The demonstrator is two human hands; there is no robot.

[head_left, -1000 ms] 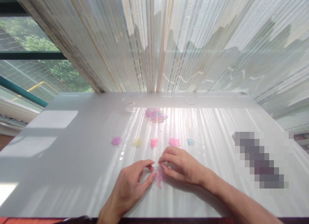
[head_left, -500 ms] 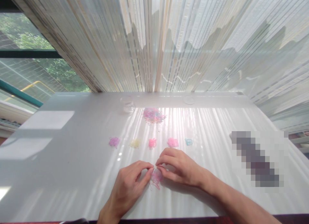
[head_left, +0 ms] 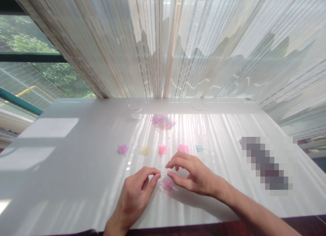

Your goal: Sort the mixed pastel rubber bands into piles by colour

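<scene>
My left hand (head_left: pixel 141 192) is closed in a pinch, thumb against forefinger, on a small pale rubber band (head_left: pixel 163 174) that shows only faintly at the fingertips. Facing it, my right hand (head_left: pixel 191 173) is open, thumb and forefinger apart with a gap between them. Just below the fingertips lies a loose pile of pink and lilac rubber bands (head_left: pixel 167 185) on the white table. Beyond the hands runs a row of small colour heaps: purple bands (head_left: pixel 122 149), yellow bands (head_left: pixel 145 150), red-pink bands (head_left: pixel 162 149), pink bands (head_left: pixel 183 148) and teal bands (head_left: pixel 199 148).
A larger mixed heap of bands (head_left: pixel 163 122) lies farther back on the white table (head_left: pixel 84 175). Behind it stand a clear round container (head_left: pixel 135 111) and a clear lid (head_left: pixel 197 106). A blurred-out dark object (head_left: pixel 266 164) is at the right. A striped curtain (head_left: pixel 163 42) hangs behind.
My right thumb and forefinger have parted and drawn back slightly from the left fingertips. The left hand keeps its pinch. The whole view has shifted slightly.
</scene>
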